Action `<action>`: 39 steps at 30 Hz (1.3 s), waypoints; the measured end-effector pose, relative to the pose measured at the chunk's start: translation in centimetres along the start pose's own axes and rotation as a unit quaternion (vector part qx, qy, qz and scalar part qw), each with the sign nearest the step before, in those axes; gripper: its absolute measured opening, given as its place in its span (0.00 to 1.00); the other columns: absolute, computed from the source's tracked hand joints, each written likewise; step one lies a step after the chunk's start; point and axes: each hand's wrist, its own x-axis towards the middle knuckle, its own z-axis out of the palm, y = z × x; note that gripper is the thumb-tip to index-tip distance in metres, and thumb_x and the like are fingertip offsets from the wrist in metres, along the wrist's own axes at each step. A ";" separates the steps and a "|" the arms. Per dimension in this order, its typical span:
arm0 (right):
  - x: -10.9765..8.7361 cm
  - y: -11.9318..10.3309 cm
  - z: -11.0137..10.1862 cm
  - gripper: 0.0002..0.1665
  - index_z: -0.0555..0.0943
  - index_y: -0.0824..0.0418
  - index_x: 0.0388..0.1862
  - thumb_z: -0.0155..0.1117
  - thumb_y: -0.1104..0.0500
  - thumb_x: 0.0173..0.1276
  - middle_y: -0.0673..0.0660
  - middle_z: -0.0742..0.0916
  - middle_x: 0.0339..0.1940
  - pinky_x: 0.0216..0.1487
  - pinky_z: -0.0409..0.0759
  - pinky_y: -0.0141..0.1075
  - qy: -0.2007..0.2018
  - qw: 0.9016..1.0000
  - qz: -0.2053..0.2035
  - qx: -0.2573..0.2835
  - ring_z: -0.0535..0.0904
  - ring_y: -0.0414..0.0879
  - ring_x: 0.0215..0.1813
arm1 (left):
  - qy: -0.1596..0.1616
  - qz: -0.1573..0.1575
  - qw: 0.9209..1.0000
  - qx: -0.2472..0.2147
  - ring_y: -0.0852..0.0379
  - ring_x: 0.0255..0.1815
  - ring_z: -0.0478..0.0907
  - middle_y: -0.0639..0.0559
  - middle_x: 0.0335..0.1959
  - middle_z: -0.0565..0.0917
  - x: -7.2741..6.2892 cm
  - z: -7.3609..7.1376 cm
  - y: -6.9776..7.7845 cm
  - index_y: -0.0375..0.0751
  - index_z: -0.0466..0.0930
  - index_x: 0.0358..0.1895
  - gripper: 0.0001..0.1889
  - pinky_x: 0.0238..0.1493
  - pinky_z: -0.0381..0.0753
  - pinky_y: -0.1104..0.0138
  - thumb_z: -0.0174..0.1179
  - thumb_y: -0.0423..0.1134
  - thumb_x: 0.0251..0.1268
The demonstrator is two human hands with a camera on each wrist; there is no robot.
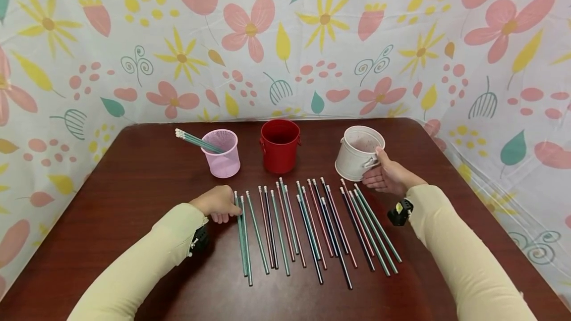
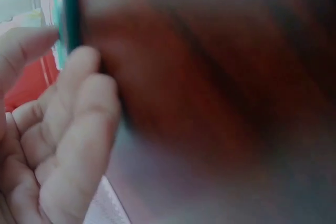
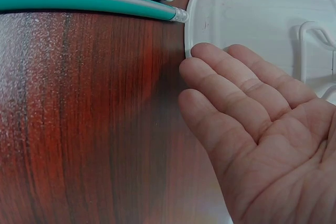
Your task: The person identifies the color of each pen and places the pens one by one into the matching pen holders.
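My left hand (image 1: 218,203) pinches a green pencil (image 2: 71,11) between thumb and fingertips, at the left end of a row of pencils. Two more green pencils (image 1: 257,232) lie just right of it on the table. My right hand (image 1: 391,175) rests against the white bucket (image 1: 350,161), its thumb up at the rim by the handle. In the right wrist view the other fingers (image 3: 231,103) of that hand stretch nearly straight along the bucket's side. A pink mesh cup (image 1: 224,162) holds several green pencils (image 1: 194,139) leaning left, their white eraser ends up.
Between the pink cup and the white bucket stands a red bucket (image 1: 280,150). Several green, red and dark pencils (image 1: 312,227) lie side by side, erasers toward the containers. Behind the brown table (image 1: 134,172) hangs a flower-patterned cloth (image 1: 276,38).
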 end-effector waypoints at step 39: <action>0.1 0.0 -0.1 0.67 0.54 0.87 0.65 0.09 0.24 0.63 0.80 0.67 0.64 0.70 0.52 0.58 -0.009 1.000 0.006 0.001 0.72 0.62 0.63 | -0.050 -0.029 0.997 0.055 0.57 0.13 0.78 0.48 0.13 0.80 -1.4 -0.7 0.7 0.34 0.77 0.17 0.11 0.18 0.80 0.68 0.65 0.32 0.53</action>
